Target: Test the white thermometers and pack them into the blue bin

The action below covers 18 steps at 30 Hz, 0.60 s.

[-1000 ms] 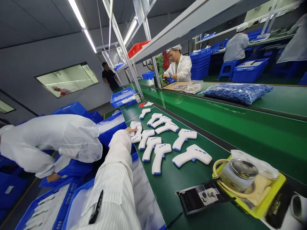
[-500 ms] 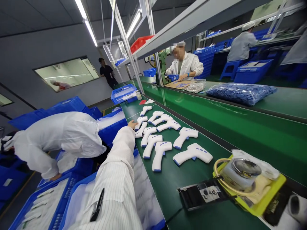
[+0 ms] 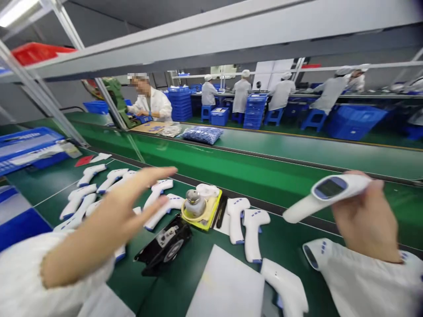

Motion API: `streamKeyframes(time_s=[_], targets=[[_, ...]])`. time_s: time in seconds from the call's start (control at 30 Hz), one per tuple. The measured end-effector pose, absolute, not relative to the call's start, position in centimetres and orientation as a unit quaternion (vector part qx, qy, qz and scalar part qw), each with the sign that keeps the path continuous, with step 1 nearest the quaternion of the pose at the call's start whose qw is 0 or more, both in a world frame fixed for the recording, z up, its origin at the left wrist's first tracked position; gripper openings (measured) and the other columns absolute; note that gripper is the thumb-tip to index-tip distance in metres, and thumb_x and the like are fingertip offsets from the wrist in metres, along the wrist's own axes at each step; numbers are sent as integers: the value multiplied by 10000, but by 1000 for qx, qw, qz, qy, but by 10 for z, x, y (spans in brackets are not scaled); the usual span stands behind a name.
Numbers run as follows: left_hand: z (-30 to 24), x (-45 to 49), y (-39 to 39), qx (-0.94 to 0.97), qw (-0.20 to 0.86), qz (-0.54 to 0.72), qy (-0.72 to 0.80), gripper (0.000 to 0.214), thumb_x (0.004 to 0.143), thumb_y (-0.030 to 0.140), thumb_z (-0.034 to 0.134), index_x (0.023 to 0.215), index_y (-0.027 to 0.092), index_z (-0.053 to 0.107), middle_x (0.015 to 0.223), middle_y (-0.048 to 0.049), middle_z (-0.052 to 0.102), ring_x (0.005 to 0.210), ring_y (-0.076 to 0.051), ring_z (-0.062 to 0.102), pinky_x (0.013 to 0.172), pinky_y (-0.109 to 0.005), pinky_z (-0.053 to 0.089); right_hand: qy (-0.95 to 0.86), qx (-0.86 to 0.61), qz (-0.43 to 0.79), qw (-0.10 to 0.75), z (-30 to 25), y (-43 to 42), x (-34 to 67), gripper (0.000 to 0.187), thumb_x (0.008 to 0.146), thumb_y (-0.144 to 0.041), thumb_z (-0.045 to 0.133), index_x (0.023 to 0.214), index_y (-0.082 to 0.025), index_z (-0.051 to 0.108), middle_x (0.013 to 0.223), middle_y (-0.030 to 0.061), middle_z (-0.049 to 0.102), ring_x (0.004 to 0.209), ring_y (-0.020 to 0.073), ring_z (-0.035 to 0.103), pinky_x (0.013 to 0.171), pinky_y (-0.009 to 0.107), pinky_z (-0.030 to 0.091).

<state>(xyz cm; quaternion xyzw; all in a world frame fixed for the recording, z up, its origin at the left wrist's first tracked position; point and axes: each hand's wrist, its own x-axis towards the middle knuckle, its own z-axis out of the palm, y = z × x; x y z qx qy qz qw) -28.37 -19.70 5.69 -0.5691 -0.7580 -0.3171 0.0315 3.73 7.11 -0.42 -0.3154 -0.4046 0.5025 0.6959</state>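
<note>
On the green belt (image 3: 158, 281), the left hand (image 3: 99, 224) hangs spread at nine o'clock, fingers apart and holding nothing, above a cluster of white thermometers (image 3: 79, 207). The right hand (image 3: 366, 220), at three o'clock, is closed around the head of one thermometer (image 3: 327, 193). Its display faces up and its handle points toward eight o'clock, clear of the belt.

Between the hands sits a yellow tray (image 3: 211, 211) bearing a small metal-topped jar (image 3: 194, 203), with a black pouch (image 3: 163, 240) just beside it. Two more thermometers (image 3: 238, 220) (image 3: 253, 233) lie side by side near the tray. At six o'clock is a white sheet (image 3: 228, 281), with another thermometer (image 3: 284, 286) just beside it. A further one (image 3: 312, 255) lies by the right sleeve (image 3: 363, 277).

At eleven o'clock, a co-worker (image 3: 150, 103) in a white coat works at a green press (image 3: 114, 99). A bag of blue parts (image 3: 201, 134) lies on the far belt near twelve o'clock.
</note>
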Motion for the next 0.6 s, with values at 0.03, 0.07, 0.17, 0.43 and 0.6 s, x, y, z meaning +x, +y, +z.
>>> streamKeyframes(time_s=[0.03,0.07,0.17,0.43,0.6], targets=[[55,-251,-188,-617,5,-316,-720,430,896,443,554,1324,393,553,1330,65,625,1174,-212,612,1046,-342,469,-402,-300,519,692,-3,71,42,352,999,-294,453,803,-191,727,835,39,617,677,90,572,623,232,453],[51,-222,-177,-663,-43,-303,-683,448,900,411,566,1345,368,542,1340,33,626,1200,-218,603,1061,-345,461,-404,-282,538,684,-4,69,44,328,973,-340,507,791,-191,735,804,33,601,647,93,548,592,240,435],[40,-150,-136,-710,-155,-300,-618,592,908,405,576,1468,310,410,1426,-44,557,1300,-256,533,1086,-399,441,-443,-238,575,645,-7,62,45,358,816,-552,680,885,-204,729,790,17,586,677,129,544,598,257,447],[34,-46,-55,-659,-246,-478,-525,720,907,434,570,1533,305,236,1421,-66,553,1238,-292,577,1024,-442,480,-428,-201,686,553,2,42,58,401,823,-656,602,981,-288,634,724,-18,551,603,149,531,532,275,463],[28,-21,-41,-651,-223,-534,-491,596,912,344,571,1465,355,352,1381,-17,579,1250,-249,564,1042,-375,467,-420,-162,712,540,5,40,64,384,872,-653,525,950,-294,637,742,-7,588,643,168,582,644,304,534]])
